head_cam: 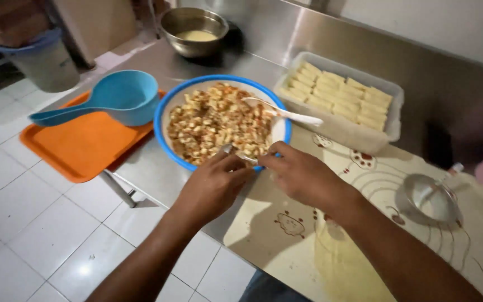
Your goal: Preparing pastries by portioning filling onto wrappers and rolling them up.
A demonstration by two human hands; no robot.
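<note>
left hand [213, 184]: reaches in at the near rim of the bowl, fingers curled narrowly round something small and metallic, likely a spoon handle; what exactly it pinches I cannot tell
right hand [303, 176]: rests on the near-right rim of the same bowl, fingers bent and pinching at its edge, seemingly steadying it
two hands, why so: they meet at one spot on the rim, one bracing while the other works at the filling
patterned cream table mat [286, 235]: one, spread flat on the steel table [157, 168] under the right forearm, giving a clean working patch
wide blue-rimmed white enamel bowl [170, 103]: one, set just past the hands within easy reach, heaped with diced brown-and-cream filling [213, 120]
white plastic spoon [286, 113]: one, lying in the bowl with its handle over the far-right rim
orange rectangular plastic tray [79, 145]: one, left of the bowl, hanging over the table edge
light blue plastic dipper [118, 98]: one, resting on the tray, handle pointing left
small metal strainer [429, 198]: one, on the mat to the right, well apart from the hands
clear plastic tub [336, 128]: one, beyond the bowl, holding pale rolled pieces [336, 92] in neat rows, too many to count surely
steel mixing bowl [194, 31]: one, farthest back, with pale batter inside
grey bucket [43, 59]: one, on the tiled floor at far left
</note>
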